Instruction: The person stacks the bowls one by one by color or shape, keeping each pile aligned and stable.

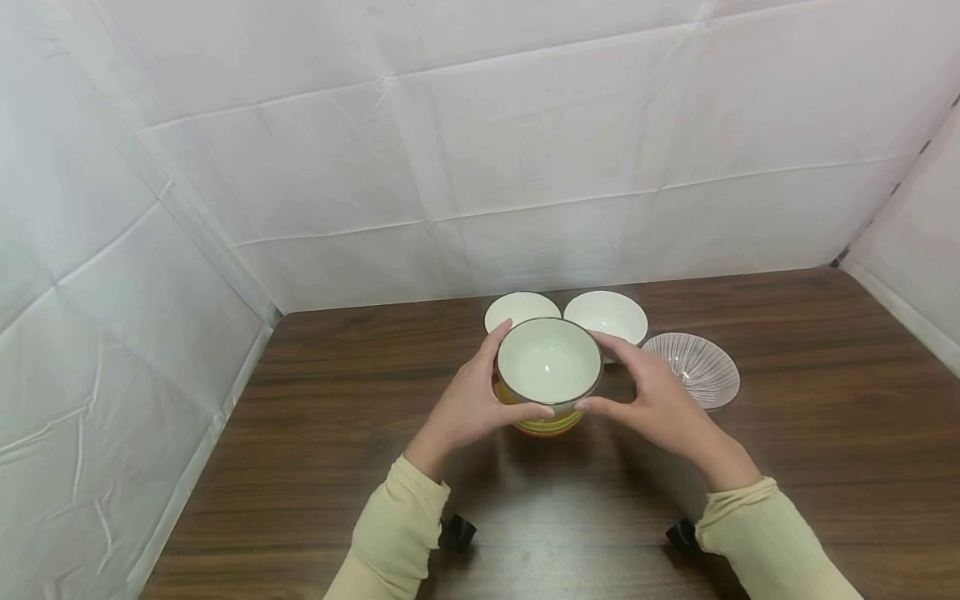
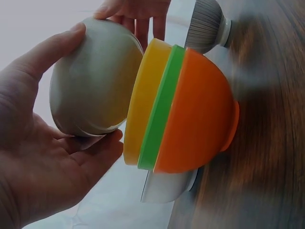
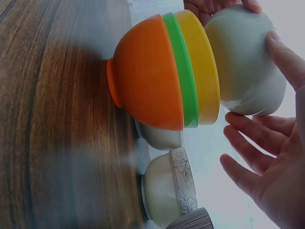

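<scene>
Both hands grip a pale bowl with a thin dark rim (image 1: 550, 362), one from each side. My left hand (image 1: 468, 392) has its thumb at the near rim and its fingers around the left side. On the opposite side, my right hand (image 1: 648, 396) holds the bowl the same way. Right below it stands a nested stack on the table: an orange bowl (image 2: 200, 114) outermost, then a green bowl (image 2: 162, 109) and a yellow bowl (image 2: 145, 100). The pale bowl's base is close over the yellow rim, tilted against the stack in both wrist views.
Behind the stack stand a white bowl (image 1: 517, 308) and a second white bowl with a leaf-patterned band (image 3: 183, 176). To the right is a striped bowl (image 1: 697, 371). All rest on a dark wooden table (image 1: 337, 417), with white sheeting (image 1: 525, 167) hung behind and beside it.
</scene>
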